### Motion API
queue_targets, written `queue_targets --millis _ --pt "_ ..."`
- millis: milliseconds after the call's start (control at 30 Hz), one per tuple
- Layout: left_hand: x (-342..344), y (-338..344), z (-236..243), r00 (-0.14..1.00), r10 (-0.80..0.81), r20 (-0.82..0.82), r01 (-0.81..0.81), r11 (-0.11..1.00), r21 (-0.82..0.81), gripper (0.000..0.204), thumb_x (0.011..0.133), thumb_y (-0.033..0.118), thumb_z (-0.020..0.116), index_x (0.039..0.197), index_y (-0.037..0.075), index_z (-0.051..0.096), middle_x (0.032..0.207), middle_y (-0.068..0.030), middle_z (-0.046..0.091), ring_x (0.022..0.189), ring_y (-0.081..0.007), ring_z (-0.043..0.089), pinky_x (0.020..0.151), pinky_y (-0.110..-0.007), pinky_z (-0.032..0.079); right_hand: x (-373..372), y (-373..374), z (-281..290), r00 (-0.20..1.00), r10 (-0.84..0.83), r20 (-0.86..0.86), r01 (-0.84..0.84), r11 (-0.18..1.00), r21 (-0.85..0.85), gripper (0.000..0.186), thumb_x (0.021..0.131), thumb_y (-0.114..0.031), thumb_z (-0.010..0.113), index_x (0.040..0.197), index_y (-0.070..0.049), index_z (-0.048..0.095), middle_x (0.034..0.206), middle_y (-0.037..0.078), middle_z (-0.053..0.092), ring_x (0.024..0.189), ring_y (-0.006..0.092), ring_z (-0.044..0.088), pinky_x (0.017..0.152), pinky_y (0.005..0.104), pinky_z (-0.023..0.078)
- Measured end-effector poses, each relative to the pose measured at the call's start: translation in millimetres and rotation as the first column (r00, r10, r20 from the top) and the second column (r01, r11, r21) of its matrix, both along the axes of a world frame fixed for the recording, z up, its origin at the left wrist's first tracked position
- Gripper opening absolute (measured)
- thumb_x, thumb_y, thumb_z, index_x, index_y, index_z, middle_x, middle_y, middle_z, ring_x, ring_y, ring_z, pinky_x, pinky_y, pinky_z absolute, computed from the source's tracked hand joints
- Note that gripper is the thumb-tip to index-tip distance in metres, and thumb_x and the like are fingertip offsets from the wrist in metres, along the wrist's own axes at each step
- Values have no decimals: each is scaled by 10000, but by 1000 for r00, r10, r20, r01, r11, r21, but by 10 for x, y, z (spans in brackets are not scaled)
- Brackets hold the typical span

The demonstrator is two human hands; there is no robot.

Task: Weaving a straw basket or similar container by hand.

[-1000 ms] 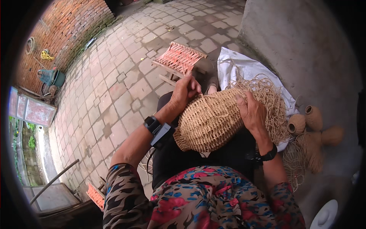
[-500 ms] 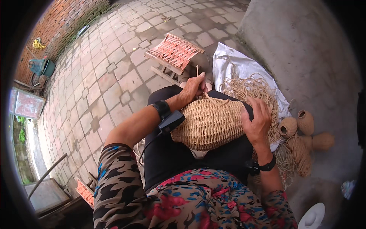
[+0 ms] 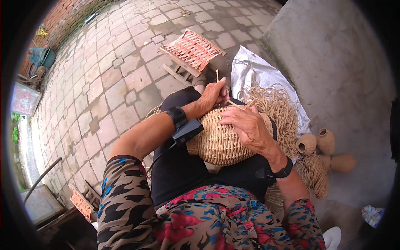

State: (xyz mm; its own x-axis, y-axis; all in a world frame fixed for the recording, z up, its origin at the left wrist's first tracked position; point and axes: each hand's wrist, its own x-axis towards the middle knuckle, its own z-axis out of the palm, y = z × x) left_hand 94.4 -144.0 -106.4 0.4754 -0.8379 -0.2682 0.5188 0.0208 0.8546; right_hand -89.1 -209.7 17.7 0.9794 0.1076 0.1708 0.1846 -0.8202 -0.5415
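A pale straw-coloured woven basket (image 3: 216,148) lies on its side across my lap. Above its upper edge my left hand (image 3: 212,93) is closed on a twisted cord (image 3: 217,75), whose end sticks up past the fingers. My right hand (image 3: 250,129) lies over the basket's right part, its curled fingers gripping the weave near the cord, close to my left hand. Loose cord (image 3: 275,106) is heaped on a white sack (image 3: 245,62) to the right, beside a hank of cord (image 3: 316,183).
An orange woven stool (image 3: 191,50) stands in front of me, another (image 3: 81,206) at lower left. Small woven vessels (image 3: 326,141) lie at right on concrete (image 3: 341,83). Paving (image 3: 108,104) runs to a brick wall (image 3: 60,18) with a green bucket (image 3: 48,58) beside it.
My right hand has moved left and inward from the basket's right end onto its top, nearer the left hand. My left hand shifted slightly right, with the cord end now standing up from it.
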Motion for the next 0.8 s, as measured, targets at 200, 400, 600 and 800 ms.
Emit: queue_targets --millis 200,400,600,800 --pt "-54 13 50 1000 27 -3 -27 999 -24 554 997 495 438 685 41 496 672 -128 607 529 -177 506 522 -317 456 -117 -50 -49 999 -15 38 12 996 93 375 760 68 542 1064 -104 678 1201 59 652 1186 254 578 985 406 379" --pt "-84 -46 41 998 26 -52 -28 999 -43 550 1002 487 432 682 44 496 669 -127 605 508 -170 474 522 -321 459 -174 -129 -91 995 -26 96 13 991 136 346 755 61 555 1034 -95 686 1178 85 653 1160 275 588 968 409 399" --pt "-24 25 19 998 31 -57 -33 999 -31 561 1000 494 433 670 46 507 662 -116 597 513 -167 491 527 -317 462 -74 37 98 960 -50 274 39 998 45 247 752 23 593 971 -56 675 1035 109 672 1025 302 623 930 415 437" --pt "-99 -31 420 581 -48 812 160 985 -57 582 1029 500 314 1084 31 656 1096 -167 611 1052 -267 567 950 -366 424 226 -654 -77 950 -263 -168 268 963 9 330 851 -228 661 1069 19 656 1050 182 661 1003 314 635 905 386 478"
